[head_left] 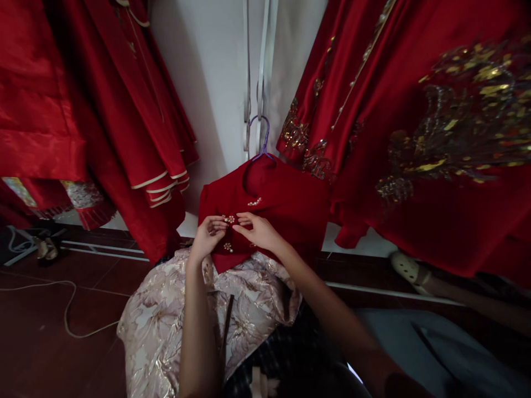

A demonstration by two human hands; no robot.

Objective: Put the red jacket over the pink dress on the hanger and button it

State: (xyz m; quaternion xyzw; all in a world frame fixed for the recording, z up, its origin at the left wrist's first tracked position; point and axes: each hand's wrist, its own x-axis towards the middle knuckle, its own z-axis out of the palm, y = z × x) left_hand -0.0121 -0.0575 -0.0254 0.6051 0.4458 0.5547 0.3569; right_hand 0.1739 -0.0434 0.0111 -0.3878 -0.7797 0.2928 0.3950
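Note:
A small red garment (286, 202) hangs on a purple hanger (264, 138) from a white door handle. Beaded fasteners run down its front. My left hand (207, 235) and my right hand (259, 229) meet at the middle fastener (229, 219), fingers pinched on it from either side. Another beaded fastener (228, 247) sits just below my left hand, and one more (254, 202) lies above near the collar.
Long red embroidered gowns hang at left (103, 110) and right (435, 138) against white doors (215, 72). A pale floral brocade cloth (166, 320) lies under my arms. A white cable (66, 309) trails on the dark red floor. Someone's foot in a white shoe (409, 269) shows at right.

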